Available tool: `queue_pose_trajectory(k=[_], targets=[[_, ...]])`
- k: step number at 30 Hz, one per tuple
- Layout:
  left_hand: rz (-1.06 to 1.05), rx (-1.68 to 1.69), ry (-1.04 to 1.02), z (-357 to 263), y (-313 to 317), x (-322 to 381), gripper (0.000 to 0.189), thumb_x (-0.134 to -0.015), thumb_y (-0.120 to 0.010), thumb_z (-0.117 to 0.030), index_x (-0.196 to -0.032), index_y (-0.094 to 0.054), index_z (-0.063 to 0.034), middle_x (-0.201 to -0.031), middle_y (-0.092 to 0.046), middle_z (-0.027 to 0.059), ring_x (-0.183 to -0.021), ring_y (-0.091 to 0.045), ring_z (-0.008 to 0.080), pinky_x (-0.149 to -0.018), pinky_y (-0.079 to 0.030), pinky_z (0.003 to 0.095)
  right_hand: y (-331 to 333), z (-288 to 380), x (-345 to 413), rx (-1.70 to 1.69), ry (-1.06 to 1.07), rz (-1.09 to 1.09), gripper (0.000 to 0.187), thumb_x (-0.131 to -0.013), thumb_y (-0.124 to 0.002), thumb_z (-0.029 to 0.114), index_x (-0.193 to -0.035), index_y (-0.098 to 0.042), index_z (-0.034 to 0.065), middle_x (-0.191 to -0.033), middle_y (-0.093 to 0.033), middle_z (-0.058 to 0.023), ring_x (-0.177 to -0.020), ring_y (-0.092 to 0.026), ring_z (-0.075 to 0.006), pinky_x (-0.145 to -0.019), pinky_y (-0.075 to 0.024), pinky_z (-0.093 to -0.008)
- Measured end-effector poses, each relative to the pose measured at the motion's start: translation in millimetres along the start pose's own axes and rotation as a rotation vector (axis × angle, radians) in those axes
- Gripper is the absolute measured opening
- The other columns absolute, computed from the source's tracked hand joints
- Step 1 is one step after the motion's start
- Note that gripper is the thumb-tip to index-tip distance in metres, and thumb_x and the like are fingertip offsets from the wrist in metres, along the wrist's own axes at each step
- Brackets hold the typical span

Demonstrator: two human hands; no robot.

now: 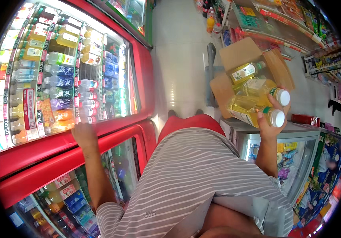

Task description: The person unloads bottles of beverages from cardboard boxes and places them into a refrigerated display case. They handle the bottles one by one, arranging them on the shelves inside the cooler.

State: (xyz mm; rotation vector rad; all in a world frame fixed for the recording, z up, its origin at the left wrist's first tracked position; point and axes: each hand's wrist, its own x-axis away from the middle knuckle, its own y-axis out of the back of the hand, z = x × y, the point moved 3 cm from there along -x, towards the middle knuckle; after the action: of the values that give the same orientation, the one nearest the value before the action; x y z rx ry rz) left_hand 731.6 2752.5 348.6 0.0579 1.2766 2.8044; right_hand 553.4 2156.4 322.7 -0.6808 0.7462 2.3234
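Note:
My right hand (271,126) grips two clear plastic bottles by their necks, a nearer bottle (243,110) and a farther bottle (255,87). Both hold yellow liquid and have white caps and green neck bands. They are tilted over an open cardboard box (240,53), where another yellow drink bottle (244,73) lies. On the other side, my left hand (85,135), blurred, is at the red door frame (119,120) of a glass-fronted drinks cooler; its finger grip is unclear. Behind the glass stand rows of bottled drinks (61,81).
A second red-framed cooler door (69,163) adjoins the first. Beneath the box, a trolley with a dark handle (211,56) stands on the tiled floor (182,65). A low glass-fronted cabinet (289,154) is at my right; snack shelves (280,32) and floor bottles (210,22) lie ahead.

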Motion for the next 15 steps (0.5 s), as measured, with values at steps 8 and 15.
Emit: queue_pose_trajectory(k=[8,15], targets=[[-0.280,-0.146,-0.439,-187.8,153.7,-0.2,0.019,-0.093,-0.056,-0.023,-0.091,-0.073,-0.0135,-0.092,-0.067,0.0060,-0.095,-0.060,0.0240,-0.088,-0.042,0.0434,-9.8,32.4,1.7,-0.058,0.079,0.128,0.048,-0.069,-0.083,0.022,-0.113,-0.075,0.0045,-0.146,-0.044,-0.0305,-0.135,-0.048,-0.0432,-0.113,-0.0377,-0.0524],[-0.306,-0.266,-0.694,-297.4,262.6,-53.1,0.023,-0.095,-0.061,-0.021,-0.110,-0.078,-0.0135,-0.107,-0.076,0.0080,-0.103,-0.070,0.0292,-0.088,-0.048,0.0500,18.2,33.1,35.7,-0.012,0.053,0.086,0.051,-0.062,-0.080,0.017,-0.112,-0.076,0.0037,-0.147,-0.043,-0.0296,-0.135,-0.048,-0.0423,-0.112,-0.0379,-0.0518]])
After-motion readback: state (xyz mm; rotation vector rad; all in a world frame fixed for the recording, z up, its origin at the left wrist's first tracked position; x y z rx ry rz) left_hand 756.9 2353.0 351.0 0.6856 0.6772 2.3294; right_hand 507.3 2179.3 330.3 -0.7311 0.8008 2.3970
